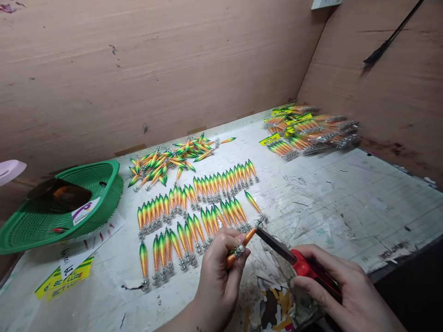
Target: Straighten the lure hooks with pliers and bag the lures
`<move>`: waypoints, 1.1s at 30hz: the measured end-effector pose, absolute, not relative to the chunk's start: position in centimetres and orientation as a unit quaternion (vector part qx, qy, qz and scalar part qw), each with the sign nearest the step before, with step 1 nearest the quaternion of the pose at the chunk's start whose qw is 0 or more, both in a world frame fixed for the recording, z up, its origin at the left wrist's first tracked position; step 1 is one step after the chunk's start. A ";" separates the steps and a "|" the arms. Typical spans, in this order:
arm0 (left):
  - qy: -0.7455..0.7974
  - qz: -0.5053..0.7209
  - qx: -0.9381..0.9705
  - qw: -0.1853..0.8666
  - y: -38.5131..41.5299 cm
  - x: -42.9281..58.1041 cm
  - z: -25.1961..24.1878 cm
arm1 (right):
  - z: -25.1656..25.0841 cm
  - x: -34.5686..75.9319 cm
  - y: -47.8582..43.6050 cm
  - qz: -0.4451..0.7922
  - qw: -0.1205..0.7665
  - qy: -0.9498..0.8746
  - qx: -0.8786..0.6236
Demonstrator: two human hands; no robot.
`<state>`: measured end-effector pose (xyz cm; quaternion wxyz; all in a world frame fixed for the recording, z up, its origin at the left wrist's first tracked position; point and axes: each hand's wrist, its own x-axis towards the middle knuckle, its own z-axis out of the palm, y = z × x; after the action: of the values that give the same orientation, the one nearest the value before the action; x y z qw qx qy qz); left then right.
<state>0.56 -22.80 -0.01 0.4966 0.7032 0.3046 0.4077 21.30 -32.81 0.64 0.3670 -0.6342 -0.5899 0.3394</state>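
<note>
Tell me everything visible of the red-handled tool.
The tool has a red-and-black, plastic-looking handle and a long, narrow, metal-looking nose. The right hand grips the handle; the nose slants toward the picture's upper left, its tip at a lure in the left hand. Whether the tip grips anything is unclear.

Left hand (pixel 221 265) — lures (pixel 250 236); right hand (pixel 351 288) — red-handled tool (pixel 302 263).

Slender tapered lures (pixel 176 244) beyond the left hand (pixel 219 269) shade from green tips through yellow to orange, while the metal tool (pixel 282 249) in the right hand (pixel 341 281) has a red-and-black handle (pixel 302 264).
</note>
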 end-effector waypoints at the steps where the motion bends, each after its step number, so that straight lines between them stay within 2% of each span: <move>1: 0.311 0.400 0.697 0.507 -22.8 0.6 0.0 | 0.6 21.3 -32.8 0.339 0.367 -0.589 -0.635; 12: 0.371 0.362 0.632 0.576 -23.0 0.6 0.4 | 0.7 21.1 -32.8 0.353 0.358 -0.561 -0.658; 21: 0.396 0.394 0.614 0.558 -23.4 1.0 -0.1 | 0.9 20.6 -32.6 0.372 0.374 -0.544 -0.652; 28: 0.313 0.375 0.697 0.524 -22.2 0.3 -1.3 | 1.4 21.3 -32.0 0.312 0.344 -0.588 -0.663; 33: 0.297 0.379 0.713 0.510 -22.1 0.1 -1.8 | 2.1 21.5 -31.8 0.333 0.344 -0.577 -0.661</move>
<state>0.13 -22.12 -1.84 0.5102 0.7128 0.2972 0.3785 21.51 -31.80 2.08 0.3437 -0.6613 -0.5774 0.3334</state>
